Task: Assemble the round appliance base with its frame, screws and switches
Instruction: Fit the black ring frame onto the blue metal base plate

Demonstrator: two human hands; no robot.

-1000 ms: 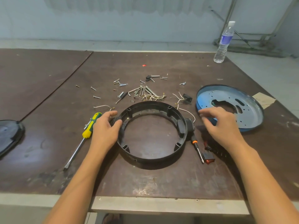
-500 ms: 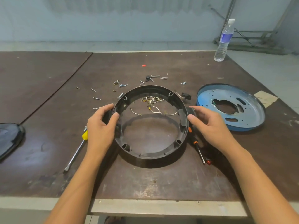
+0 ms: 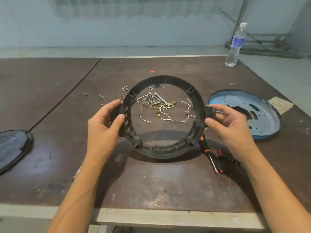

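left hand (image 3: pixel 104 125) grips black ring frame (image 3: pixel 161 150) at left rim, thumb on near face | right hand (image 3: pixel 230 125) pinches its right lug | frame tilted above table (image 3: pixel 151 190), picture centre | screwdriver (image 3: pixel 210 156) lower right, partly hidden by frame

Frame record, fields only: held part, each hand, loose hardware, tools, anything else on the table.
held part: black ring frame, tilted up toward the camera, its shadow on the table below
left hand: grips the ring's left side, thumb on the inner face
right hand: grips the ring's right side at a protruding block
loose hardware: screws and wires on the table, seen through the ring
tool: screwdriver lying under the right hand
other: blue metal plate at right; water bottle far right; dark lid at left edge
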